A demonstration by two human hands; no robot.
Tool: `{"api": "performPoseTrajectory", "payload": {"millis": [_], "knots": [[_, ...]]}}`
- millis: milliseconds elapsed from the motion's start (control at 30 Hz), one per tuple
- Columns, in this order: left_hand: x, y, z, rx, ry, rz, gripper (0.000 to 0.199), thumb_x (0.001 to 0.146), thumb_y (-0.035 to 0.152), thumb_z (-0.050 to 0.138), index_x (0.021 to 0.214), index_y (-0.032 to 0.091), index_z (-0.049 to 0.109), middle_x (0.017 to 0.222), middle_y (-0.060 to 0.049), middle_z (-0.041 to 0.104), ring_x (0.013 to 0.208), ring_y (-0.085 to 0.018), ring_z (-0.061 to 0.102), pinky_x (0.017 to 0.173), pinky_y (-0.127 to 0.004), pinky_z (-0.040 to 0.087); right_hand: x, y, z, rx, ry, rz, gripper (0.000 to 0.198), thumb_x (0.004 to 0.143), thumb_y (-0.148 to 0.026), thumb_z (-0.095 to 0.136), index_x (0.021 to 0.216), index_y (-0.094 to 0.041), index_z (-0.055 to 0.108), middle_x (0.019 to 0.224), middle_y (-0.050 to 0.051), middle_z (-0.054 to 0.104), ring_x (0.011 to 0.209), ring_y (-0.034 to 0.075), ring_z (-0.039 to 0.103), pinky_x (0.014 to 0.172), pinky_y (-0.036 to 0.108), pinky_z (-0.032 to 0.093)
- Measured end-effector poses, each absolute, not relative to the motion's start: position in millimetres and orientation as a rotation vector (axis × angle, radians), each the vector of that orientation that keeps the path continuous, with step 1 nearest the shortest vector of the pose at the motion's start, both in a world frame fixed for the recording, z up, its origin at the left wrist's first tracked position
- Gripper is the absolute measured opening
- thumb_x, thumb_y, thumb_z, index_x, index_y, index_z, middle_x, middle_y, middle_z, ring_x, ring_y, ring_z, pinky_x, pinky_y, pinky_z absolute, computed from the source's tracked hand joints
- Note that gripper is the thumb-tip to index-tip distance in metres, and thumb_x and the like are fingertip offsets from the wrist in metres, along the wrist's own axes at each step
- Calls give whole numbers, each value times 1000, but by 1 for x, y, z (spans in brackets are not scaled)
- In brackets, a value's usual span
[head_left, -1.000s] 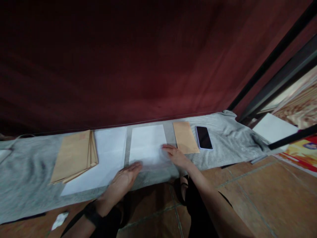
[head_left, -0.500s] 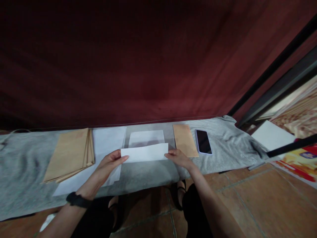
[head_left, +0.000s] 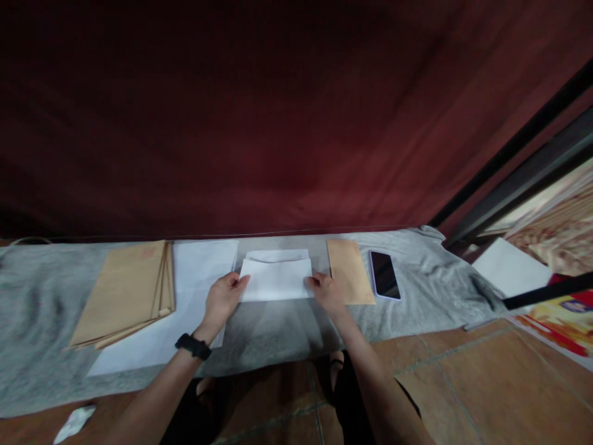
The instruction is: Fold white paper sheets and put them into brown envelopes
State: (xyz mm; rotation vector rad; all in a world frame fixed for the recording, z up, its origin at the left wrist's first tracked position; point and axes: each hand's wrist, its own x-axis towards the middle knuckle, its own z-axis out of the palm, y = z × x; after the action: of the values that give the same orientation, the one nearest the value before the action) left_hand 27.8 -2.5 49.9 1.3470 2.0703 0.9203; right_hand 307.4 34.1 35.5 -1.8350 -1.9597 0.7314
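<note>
"Where is the white paper (head_left: 277,284)?"

"Between the two hands, over the middle of the grey cloth (head_left: 282,340). It looks folded, with a narrow white strip showing beyond its far edge. Whether it rests flat on the cloth or sits a little above, I cannot tell."

"And the left hand (head_left: 221,300)?"

"Its grip is pinched nearly together on the paper's left edge — thumb on top, the other fingers curled beside it. A black wristband (head_left: 193,346) sits on that wrist."

"The right hand (head_left: 328,293)?"

"The same kind of grip, closed up on the right edge, though how the thumb lies is hard to make out. Just beside that hand is a single brown envelope (head_left: 352,275), and past it a dark-screened phone (head_left: 384,275) in a pale case."

"What lies on the other side?"

"Some larger white sheets (head_left: 204,262), partly behind the left hand from this view. A fanned stack of brown envelopes (head_left: 121,290) covers their left part."

"Anything around the cloth?"

"A dark red curtain (head_left: 278,136) hangs along the far side. On the near side there is tiled floor (head_left: 445,389) — with a crumpled white scrap (head_left: 75,424) at the lower left."
</note>
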Motion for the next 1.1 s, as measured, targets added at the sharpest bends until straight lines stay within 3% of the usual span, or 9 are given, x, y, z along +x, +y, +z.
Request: {"api": "performPoseTrajectory", "payload": {"millis": [233,400,933,1100], "knots": [[24,0,45,1240,1967,972,46,76,65,53,62,21,55,52,3,48,55,-15,46,52,-26,31,294,42,33,-2026,-2000,485,30,102,-36,51,99,-20,76,95,10,79,86,19,72,69,23,44],[19,2,36,1238,1919,920,39,69,59,57,59,21,55,50,4,46,52,-14,45,50,-26,31,290,47,34,-2089,-2015,424,33,103,-40,49,101,-22,76,91,9,79,85,20,73,66,24,44],[17,21,40,1327,2121,586,28,82,46,55,72,21,66,60,0,64,67,-20,64,56,-26,41,275,57,36,-2155,-2019,164,32,105,-35,48,104,-13,71,89,15,77,84,22,75,71,26,48],[21,25,47,1356,2222,395,27,86,46,53,86,23,68,74,-3,71,79,-22,69,63,-28,43,271,56,35,-2175,-2007,51,30,105,-33,49,106,-12,70,85,14,77,82,23,75,69,26,48]]}}
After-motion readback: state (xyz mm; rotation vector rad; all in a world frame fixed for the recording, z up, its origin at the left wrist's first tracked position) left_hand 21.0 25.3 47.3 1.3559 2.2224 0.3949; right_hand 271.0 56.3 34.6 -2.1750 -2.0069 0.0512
